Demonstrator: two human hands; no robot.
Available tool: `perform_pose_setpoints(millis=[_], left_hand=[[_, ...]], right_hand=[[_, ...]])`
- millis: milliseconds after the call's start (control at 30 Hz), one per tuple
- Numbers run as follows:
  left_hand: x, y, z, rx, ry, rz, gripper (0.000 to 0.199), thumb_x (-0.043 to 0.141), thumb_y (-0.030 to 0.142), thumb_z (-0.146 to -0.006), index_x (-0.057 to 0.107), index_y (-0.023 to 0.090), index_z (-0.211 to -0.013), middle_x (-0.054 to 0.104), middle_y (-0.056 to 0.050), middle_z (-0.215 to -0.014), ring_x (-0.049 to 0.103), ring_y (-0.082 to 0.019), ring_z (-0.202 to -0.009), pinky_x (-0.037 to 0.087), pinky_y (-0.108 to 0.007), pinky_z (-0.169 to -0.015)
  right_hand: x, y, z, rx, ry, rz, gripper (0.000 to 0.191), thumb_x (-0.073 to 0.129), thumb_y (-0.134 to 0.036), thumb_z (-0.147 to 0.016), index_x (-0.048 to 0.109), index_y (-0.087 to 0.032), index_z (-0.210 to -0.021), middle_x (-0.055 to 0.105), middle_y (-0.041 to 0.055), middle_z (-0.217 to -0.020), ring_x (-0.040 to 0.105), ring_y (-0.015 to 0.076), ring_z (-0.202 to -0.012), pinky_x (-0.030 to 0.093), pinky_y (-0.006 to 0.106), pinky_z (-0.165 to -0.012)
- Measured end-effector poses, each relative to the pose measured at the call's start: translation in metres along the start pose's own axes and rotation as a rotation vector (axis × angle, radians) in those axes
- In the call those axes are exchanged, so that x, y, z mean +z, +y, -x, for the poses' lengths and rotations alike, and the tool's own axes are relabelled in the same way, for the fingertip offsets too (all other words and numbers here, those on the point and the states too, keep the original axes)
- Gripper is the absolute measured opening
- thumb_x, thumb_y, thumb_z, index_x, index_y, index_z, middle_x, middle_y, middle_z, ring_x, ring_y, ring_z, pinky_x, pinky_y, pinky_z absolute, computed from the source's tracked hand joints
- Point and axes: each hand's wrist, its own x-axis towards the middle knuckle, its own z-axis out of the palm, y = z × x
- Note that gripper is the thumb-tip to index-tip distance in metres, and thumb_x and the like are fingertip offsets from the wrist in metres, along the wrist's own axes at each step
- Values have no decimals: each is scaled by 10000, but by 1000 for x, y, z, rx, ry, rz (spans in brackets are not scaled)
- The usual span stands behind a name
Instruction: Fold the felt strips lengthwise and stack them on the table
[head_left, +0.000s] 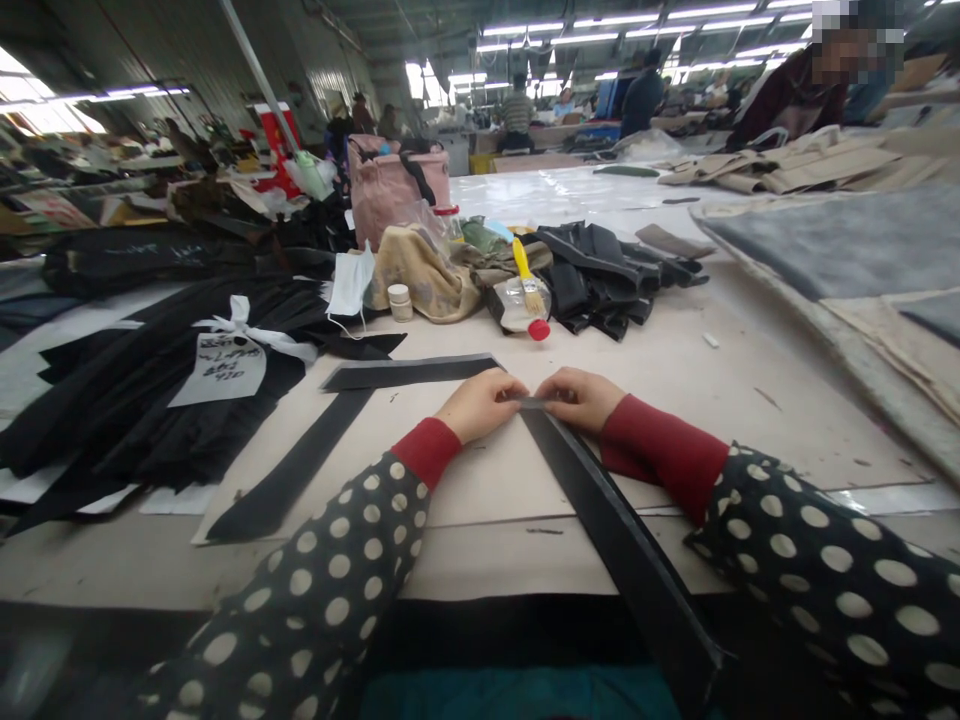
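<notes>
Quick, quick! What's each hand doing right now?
Left hand: closed, pinching the far end of the long black strip.
Right hand: closed too, pinching that same end just beside it.

Left sleeve [330, 560]: lower left of frame, black — cream polka dots.
Right sleeve [832, 575]: lower right, same dotted cloth.
Left cuff [429, 450]: plain dark red.
Right cuff [667, 450]: dark red — longer.
Left hand [484, 405]: bare.
Right hand [583, 398]: bare.

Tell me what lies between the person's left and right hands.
In the head view, the greyish end of a long, flat, black fabric-like strip spans the gap between the left hand and the right hand.
</notes>
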Motion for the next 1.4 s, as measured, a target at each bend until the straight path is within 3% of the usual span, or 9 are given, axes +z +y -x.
perform_pose_setpoints(millis=[267,400,667,800,900,967,1100,1233,1400], left_hand=[[6,-5,1,32,38,-34,192,487,102,-684,639,170,-781,550,-6,-769,511,-116,-717,415,-224,-673],[5,-6,1,173,10,-90,216,458,79,-722,637,172,-798,571,-14,-815,517,-121,-798,409,-223,-741],[-10,-7,14,423,-148,-531,337,359,112,-823,534,194,-1099,549,-65,-1007,458,-169,-885,379,-285,-796],[-9,9,18,352,-131,-572,280,361,187,-842,541,173,-1056,539,-73,-998,452,-185,-918,375,-312,-823],[1,25,12,229,-55,-538,244,352,229,-851,577,141,-882,546,-77,-905,471,-185,-865,382,-326,-811],[11,32,8,174,-5,-484,206,359,183,-840,547,133,-911,540,-73,-890,479,-178,-851,394,-313,-797],[24,33,6,116,25,-398,270,414,138,-806,450,141,-1073,524,-60,-957,483,-169,-893,405,-287,-807],[26,31,9,104,24,-440,257,393,140,-817,466,159,-1063,532,-52,-953,477,-174,-915,403,-297,-828],[24,32,9,107,16,-426,211,394,146,-819,533,164,-976,541,-48,-911,485,-169,-896,409,-292,-817]], right_hand=[[-1,-2,3,-70,12,7,193,517,-111,-676,633,-145,-828,546,19,-771,490,96,-668,403,218,-635],[1,4,2,-214,34,88,199,505,-95,-682,642,-147,-817,552,40,-807,505,129,-766,401,259,-740],[1,-1,11,-370,-2,327,268,430,-120,-735,637,-120,-904,560,85,-873,467,168,-816,381,299,-777],[1,-3,14,-343,14,291,282,430,-116,-727,640,-119,-915,564,86,-885,471,165,-826,379,299,-797],[2,2,13,-332,30,206,276,466,-120,-706,639,-122,-921,568,85,-892,485,162,-832,380,301,-815],[2,5,12,-315,29,169,255,487,-126,-690,641,-115,-894,569,91,-888,491,168,-844,381,310,-823],[-3,12,13,-168,-14,13,263,530,-207,-686,613,-102,-912,574,88,-877,521,157,-806,418,293,-763],[-10,15,18,70,23,-128,319,532,-305,-695,570,-112,-946,585,47,-777,528,129,-680,438,260,-638],[-11,13,20,86,42,-91,222,519,-249,-688,592,-137,-865,568,17,-713,503,108,-629,411,235,-597]])
